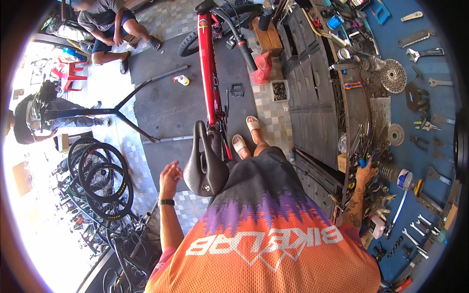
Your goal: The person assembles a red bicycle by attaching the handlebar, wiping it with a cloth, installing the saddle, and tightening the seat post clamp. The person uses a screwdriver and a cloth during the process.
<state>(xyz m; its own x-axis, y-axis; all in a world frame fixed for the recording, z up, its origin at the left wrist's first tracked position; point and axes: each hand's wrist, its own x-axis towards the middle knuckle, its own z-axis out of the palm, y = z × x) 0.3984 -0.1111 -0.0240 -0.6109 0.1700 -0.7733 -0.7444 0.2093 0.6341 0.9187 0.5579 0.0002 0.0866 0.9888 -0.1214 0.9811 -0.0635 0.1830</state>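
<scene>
A red bicycle stands in front of me, its black saddle just left of my waist. Beside the saddle, my left hand hangs in the air with loosely bent fingers apart and nothing in them; a dark band circles that wrist. My right arm stretches out to the cluttered workbench on the right. There my right hand closes at the fingertips around a blue-handled tool among other upright hand tools. The tool's working end is hidden in the clutter.
Wrenches and cassette sprockets hang on the blue board at right. Dark drawers run under the bench. A repair stand, a bottle and bicycle wheels are at left. One person sits at far left; another stands nearer.
</scene>
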